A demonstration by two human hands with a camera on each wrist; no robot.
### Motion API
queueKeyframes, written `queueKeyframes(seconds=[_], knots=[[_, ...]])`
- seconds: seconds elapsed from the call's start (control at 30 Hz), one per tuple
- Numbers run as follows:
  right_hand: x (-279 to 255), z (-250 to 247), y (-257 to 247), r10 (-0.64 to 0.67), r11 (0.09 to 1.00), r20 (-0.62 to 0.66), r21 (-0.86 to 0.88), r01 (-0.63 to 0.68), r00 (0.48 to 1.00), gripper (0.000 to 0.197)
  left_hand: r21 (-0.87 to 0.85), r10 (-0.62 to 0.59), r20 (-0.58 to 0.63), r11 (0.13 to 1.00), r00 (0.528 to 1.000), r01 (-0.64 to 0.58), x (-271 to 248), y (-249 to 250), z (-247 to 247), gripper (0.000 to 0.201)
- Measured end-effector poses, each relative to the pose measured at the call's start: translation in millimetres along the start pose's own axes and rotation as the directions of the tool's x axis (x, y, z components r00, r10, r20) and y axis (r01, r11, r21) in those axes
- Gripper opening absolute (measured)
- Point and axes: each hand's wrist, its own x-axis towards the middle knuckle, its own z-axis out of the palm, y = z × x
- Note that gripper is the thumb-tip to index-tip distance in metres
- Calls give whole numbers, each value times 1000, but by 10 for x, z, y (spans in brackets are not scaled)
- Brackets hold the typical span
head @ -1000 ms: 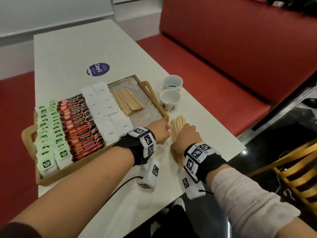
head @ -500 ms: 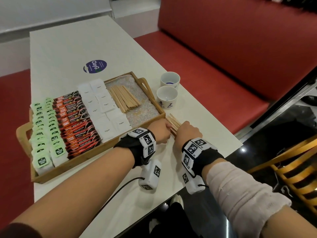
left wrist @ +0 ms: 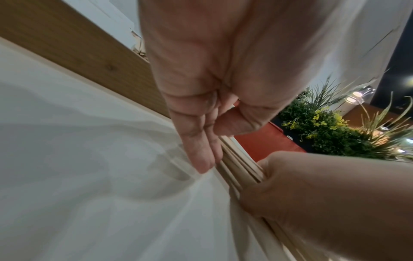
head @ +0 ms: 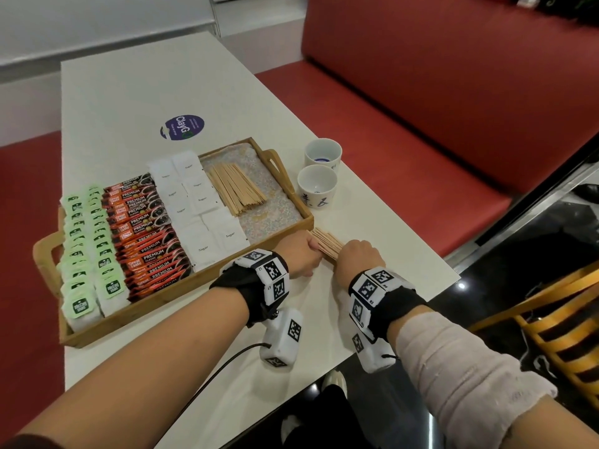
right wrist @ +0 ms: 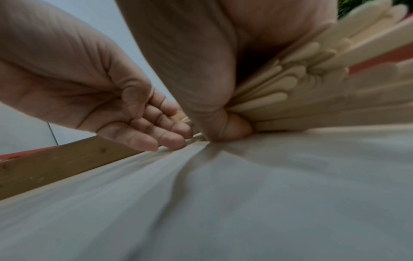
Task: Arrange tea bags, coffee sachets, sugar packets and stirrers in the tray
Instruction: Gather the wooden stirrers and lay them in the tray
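The wooden tray (head: 194, 286) holds rows of green tea bags (head: 84, 241), orange coffee sachets (head: 142, 234), white sugar packets (head: 197, 215) and a pile of wooden stirrers (head: 238, 189). A second bundle of stirrers (head: 327, 244) lies on the table just outside the tray's near right corner. My right hand (head: 356, 257) grips this bundle (right wrist: 301, 88), whose ends fan out past my palm. My left hand (head: 303, 254) presses straight fingers (left wrist: 201, 150) against the bundle's side (left wrist: 236, 166), close to the tray wall (left wrist: 78, 53).
Two white cups (head: 322, 152) (head: 317, 184) stand right of the tray. A round blue sticker (head: 181, 128) lies behind it. The table's right edge runs near my right hand, with a red bench (head: 421, 92) beyond and a wooden chair (head: 551, 319) below.
The loose stirrers, first fanned out away from me, are now pulled into a tighter bundle. Both hands have closed in on it from either side.
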Motion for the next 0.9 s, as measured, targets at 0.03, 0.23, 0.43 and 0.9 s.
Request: queueKeyframes(seconds=[0.03,0.23,0.43,0.9], knots=[[-14,-18,12,-5,1000,7,7,5,1000,21,2,-7,-7,1000,1000,7,-13,11,-1,19],[-100,-235,99,-35,996,41,85,32,999,20,-194,-86,71,976,994,98,-167,119,-91,11],[-296,-367,-78,-370,834,-75,412,367,926,30,-368,34,89,930,995,1,-173,156,-81,56],[-319,-535,83,-368,833,-142,389,394,919,41,-275,309,-375,863,874,-424,-205,59,-29,29]])
